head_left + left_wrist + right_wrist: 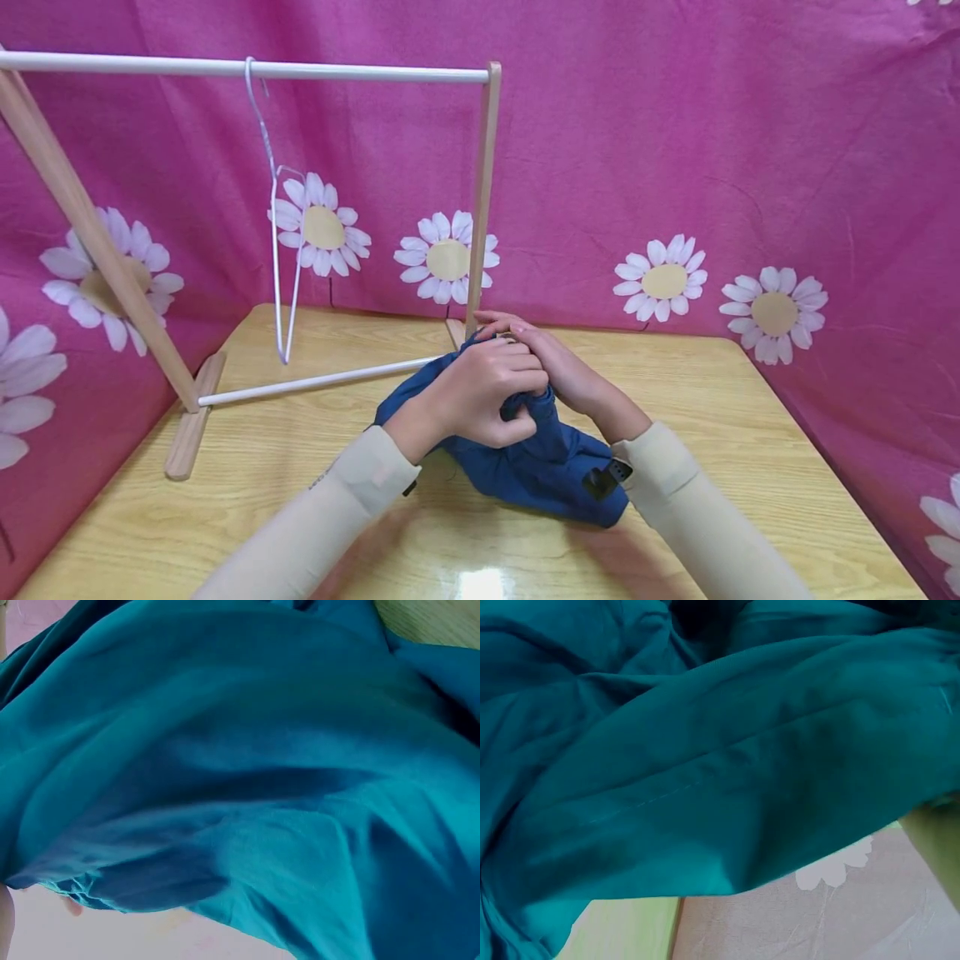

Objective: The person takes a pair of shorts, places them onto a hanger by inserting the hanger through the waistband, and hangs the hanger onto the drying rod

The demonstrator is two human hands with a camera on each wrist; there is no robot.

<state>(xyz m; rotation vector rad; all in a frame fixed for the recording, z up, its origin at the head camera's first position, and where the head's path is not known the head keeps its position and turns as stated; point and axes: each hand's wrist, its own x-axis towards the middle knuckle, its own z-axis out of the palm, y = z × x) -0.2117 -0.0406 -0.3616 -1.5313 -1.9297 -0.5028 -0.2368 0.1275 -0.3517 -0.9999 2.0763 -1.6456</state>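
Left hand [483, 387] is curled around the gathered top of a dark blue, thin woven-fabric garment [525, 475], thumb on the near side, knuckles up. Right hand [566, 371] lies against the far right side of the same bunch, fingers reaching across behind the left knuckles; fingertips partly hidden, so can't tell whether it's pinching cloth or only touching. Garment sits near the middle of the wood-grain tabletop [735, 450], top bunched up in the hands, lower part spread toward the near right. Both wrist views are mostly filled by its folds, reading teal there; the right one shows a stitched seam. Cuffs of the cream long sleeves [712, 517] end at the wrists; small black device [600, 481] by the right cuff, over the cloth. Beyond the hands, to the left: clothes rack with pale wooden posts [483, 192], white upper rod [375, 70] and white lower rod [315, 382]. The lower rod's right end runs behind the garment. Thin white wire hanger [275, 250] hooks over the upper rod, seen nearly edge-on. Behind everything: magenta fabric backdrop [600, 125] printed with white daisies.
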